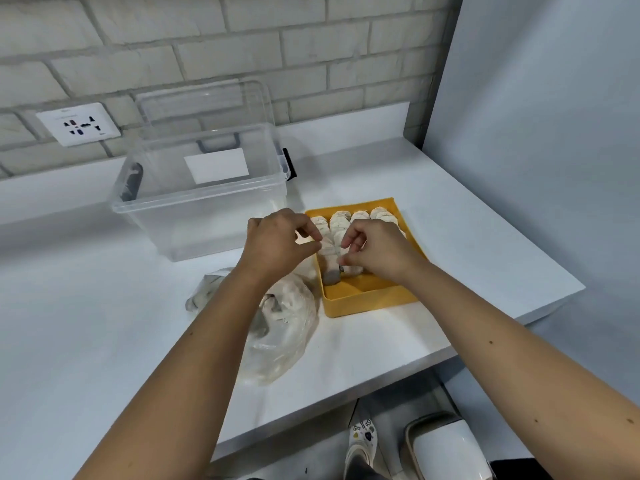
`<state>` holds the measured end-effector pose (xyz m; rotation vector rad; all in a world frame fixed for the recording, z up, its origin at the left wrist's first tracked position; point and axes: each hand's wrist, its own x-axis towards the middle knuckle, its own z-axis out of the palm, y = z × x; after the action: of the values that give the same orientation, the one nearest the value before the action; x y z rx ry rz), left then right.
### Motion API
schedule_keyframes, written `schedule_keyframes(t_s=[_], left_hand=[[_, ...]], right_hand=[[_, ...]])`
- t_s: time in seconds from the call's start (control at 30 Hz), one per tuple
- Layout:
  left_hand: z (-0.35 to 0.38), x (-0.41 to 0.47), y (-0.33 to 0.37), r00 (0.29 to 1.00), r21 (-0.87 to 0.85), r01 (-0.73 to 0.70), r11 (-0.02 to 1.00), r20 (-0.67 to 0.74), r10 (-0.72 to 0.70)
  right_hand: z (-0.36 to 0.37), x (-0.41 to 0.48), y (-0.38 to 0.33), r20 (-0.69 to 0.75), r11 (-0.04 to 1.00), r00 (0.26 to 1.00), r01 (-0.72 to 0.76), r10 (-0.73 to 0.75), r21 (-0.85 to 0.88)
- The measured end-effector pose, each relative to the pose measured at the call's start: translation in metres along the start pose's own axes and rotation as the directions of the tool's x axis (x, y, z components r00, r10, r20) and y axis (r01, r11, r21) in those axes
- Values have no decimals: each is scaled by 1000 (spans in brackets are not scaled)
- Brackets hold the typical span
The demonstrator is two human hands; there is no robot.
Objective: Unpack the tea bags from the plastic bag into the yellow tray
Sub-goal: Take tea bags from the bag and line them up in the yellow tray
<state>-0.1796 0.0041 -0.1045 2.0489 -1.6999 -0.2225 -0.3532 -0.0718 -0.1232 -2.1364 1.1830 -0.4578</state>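
White counter [104, 323], frame centre: left hand [277, 242] and right hand [377, 247], fingers curled, pinch tea bags [358, 216] into rows in the yellow tray [367, 301]; placing step, likely next a reach lower-left to the part-full plastic bag [284, 327].

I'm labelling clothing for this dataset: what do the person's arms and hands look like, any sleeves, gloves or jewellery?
Both arms are bare as far as the frame shows, with no sleeves in view. The left hand and right hand wear no gloves, and no ring, watch or bracelet shows. The right forearm has a few small dark spots.
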Motion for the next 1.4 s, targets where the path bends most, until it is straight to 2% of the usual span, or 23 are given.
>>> schedule_keyframes(t_s=[0.07, 0.1, 0.23, 0.33, 0.43, 0.53, 0.63, 0.7, 0.87, 1.07, 1.17, 1.27, 1.4], left_hand=[[-28, -21, -9, 999, -259, 31, 965, 19, -27], [-41, -31, -15, 998, -323, 55, 945, 5, -56], [-72, -74, -51, 976, -393, 180, 902, -40, -212], [-69, -100, -73, 955, -422, 254, 870, -30, -294], [-46, -116, -84, 960, -324, 246, 914, -49, -276], [-17, -122, -93, 970, -16, 221, 975, -96, -222], [2, -121, -102, 977, 281, 185, 942, -156, -145], [8, -124, -106, 973, 372, 198, 907, -190, -134], [4, -132, -119, 980, 341, 191, 920, -17, -197], [-3, -135, -122, 970, 97, 197, 976, 124, -208], [-3, -131, -124, 968, 56, 227, 972, 100, -231], [-3, -129, -126, 970, 4, 239, 971, 47, -239], [-2, -128, -123, 957, 88, 273, 958, 79, -280]], right_hand=[[3, -10, -15, -35, 998, 999, 35, -33, 56], [6, -15, -21, -51, 994, 998, 50, -46, 95], [29, -36, -48, -57, 975, 994, 105, -95, 198], [56, -45, -60, -16, 956, 993, 119, -119, 268], [86, -51, -65, 77, 954, 990, 89, -116, 286], [116, -55, -63, 126, 972, 985, 84, -114, 221], [136, -57, -62, 171, 984, 981, 63, -92, 167], [140, -58, -62, 176, 993, 980, 76, -90, 85], [136, -55, -63, 180, 984, 979, 121, -97, -127], [131, -50, -59, 171, 972, 981, 131, -97, -198], [134, -50, -59, 172, 965, 974, 180, -147, -191], [138, -50, -59, 210, 929, 956, 257, -205, -265], [142, -49, -60, 162, 924, 963, 255, -216, -286]])
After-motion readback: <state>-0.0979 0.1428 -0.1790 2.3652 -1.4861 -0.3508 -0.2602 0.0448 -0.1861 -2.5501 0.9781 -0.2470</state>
